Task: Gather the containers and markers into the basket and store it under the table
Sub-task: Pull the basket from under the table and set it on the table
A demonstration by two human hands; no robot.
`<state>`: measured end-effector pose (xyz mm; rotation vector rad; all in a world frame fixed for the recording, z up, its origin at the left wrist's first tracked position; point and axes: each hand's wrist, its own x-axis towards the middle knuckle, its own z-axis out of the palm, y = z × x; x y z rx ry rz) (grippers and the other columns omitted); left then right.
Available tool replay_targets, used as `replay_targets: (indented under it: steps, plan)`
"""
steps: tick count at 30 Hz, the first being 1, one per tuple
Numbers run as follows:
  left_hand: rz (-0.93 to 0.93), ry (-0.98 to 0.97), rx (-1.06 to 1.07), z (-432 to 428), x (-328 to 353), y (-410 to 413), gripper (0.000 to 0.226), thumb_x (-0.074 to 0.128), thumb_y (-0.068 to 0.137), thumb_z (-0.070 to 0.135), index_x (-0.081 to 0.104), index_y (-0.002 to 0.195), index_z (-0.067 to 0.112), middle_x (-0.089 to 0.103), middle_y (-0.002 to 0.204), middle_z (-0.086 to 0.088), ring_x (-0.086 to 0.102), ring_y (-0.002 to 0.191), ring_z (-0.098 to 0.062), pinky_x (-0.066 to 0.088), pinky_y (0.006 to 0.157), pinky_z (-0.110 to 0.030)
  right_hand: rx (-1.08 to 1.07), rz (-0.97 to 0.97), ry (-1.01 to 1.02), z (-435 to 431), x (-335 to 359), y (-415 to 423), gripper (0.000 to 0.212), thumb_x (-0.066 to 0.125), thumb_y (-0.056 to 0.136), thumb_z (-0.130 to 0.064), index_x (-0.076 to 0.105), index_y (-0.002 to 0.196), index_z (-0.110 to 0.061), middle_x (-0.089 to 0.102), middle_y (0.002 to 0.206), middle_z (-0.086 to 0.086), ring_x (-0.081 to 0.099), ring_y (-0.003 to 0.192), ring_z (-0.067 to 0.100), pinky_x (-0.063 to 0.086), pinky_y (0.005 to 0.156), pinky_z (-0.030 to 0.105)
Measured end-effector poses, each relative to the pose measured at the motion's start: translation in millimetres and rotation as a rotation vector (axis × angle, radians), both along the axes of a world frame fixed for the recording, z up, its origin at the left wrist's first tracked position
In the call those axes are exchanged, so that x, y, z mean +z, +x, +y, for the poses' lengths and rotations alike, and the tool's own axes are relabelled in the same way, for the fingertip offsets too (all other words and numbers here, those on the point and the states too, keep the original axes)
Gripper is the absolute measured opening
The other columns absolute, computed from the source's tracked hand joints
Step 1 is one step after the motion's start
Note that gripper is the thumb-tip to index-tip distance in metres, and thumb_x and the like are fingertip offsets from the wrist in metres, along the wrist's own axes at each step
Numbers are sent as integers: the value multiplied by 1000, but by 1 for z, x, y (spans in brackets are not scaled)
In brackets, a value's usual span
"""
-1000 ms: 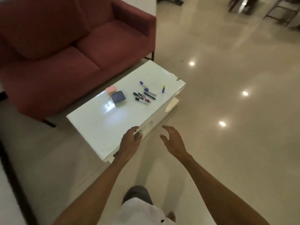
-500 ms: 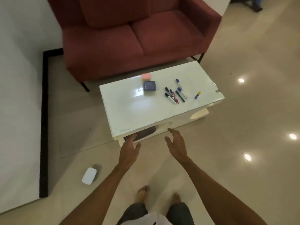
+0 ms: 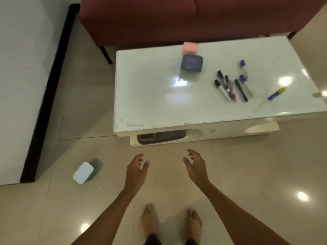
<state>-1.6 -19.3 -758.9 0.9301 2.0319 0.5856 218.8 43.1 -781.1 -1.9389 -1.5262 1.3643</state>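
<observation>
The left hand (image 3: 136, 167) and the right hand (image 3: 195, 166) hover side by side above the tiled floor (image 3: 256, 174), both empty, fingers spread and loosely curled, palms turned toward each other. Below them, the person's bare feet (image 3: 149, 220) stand on the tiles. Left of the left hand, a white-lidded container (image 3: 83, 172) lies on the floor, well apart from the counter (image 3: 150, 96). Just beyond the hands, a dark basket (image 3: 161, 136) sits on the shelf under the counter's glossy white top, only its front edge visible. On the top, a cluster of markers (image 3: 230, 86) lies toward the right, with a blue-and-yellow marker (image 3: 276, 93) apart from it nearer the right edge. Farther back sits a dark blue container (image 3: 192, 63), with a pink container (image 3: 190, 47) just behind it. A red sofa (image 3: 177, 20) stands behind the counter.
</observation>
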Motion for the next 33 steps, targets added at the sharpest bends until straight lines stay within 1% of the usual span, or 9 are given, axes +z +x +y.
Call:
replay_targets:
  steps: [8, 12, 14, 18, 20, 23, 27, 30, 33]
  plan:
    - [19, 119, 137, 71, -231, -37, 41, 61, 96, 14, 51, 134, 6, 63, 125, -16, 63, 111, -33, 52, 96, -42, -111, 27, 76, 83, -232, -14, 55, 63, 97, -19, 43, 148, -12, 50, 148, 9, 49, 135, 26, 40, 114, 46]
    - [91, 145, 281, 107, -313, -62, 57, 60, 95, 13, 38, 147, 11, 52, 139, -16, 57, 120, -37, 48, 102, -50, -196, 22, 135, 129, -310, -26, 68, 63, 96, -20, 30, 155, -14, 40, 156, 8, 39, 144, 26, 31, 120, 38]
    - [100, 119, 331, 122, -339, -70, 63, 61, 93, 18, 35, 150, 15, 50, 142, -16, 55, 124, -37, 46, 104, -51, -211, -2, 158, 151, -336, -31, 66, 62, 96, -19, 30, 154, -15, 45, 153, 10, 45, 139, 29, 36, 117, 39]
    - [-140, 86, 437, 144, -349, -76, 47, 51, 94, 3, 48, 137, 21, 64, 123, -12, 70, 95, -34, 63, 67, -41, -246, -17, 67, 181, -347, -41, 44, 52, 97, -11, 46, 140, -20, 63, 130, 12, 67, 107, 38, 57, 91, 54]
    - [-207, 96, 548, 139, -333, -73, 50, 42, 94, -9, 53, 134, 19, 64, 120, -11, 72, 87, -34, 62, 54, -31, -311, -7, 29, 179, -331, -42, 30, 48, 101, -16, 52, 130, -21, 67, 120, 9, 72, 85, 38, 63, 71, 48]
    - [-249, 83, 631, 117, -297, -63, 49, 39, 96, -11, 55, 134, 15, 61, 124, -13, 70, 96, -40, 62, 54, -32, -399, 45, -18, 153, -291, -32, 21, 49, 103, -26, 58, 120, -23, 66, 112, 2, 73, 70, 33, 63, 56, 37]
    - [-310, 107, 681, 91, -299, -50, 34, 45, 100, -2, 60, 128, 12, 65, 116, -12, 70, 93, -38, 61, 48, -32, -468, 119, -39, 115, -302, -19, 26, 53, 100, -16, 61, 125, -16, 65, 118, 8, 70, 86, 30, 64, 61, 42]
    - [-313, 106, 665, 75, -303, -48, 28, 54, 98, 3, 62, 121, 16, 68, 110, -9, 72, 85, -30, 59, 47, -28, -496, 159, -41, 93, -308, -16, 28, 49, 100, -9, 61, 124, -15, 65, 112, 7, 67, 78, 18, 62, 55, 35]
    - [-281, 94, 648, 47, -292, -40, 32, 56, 97, 3, 62, 126, 15, 68, 110, -10, 72, 83, -28, 61, 51, -30, -500, 166, -50, 61, -293, -8, 26, 48, 101, -10, 60, 123, -16, 66, 106, 5, 68, 80, 19, 59, 50, 28]
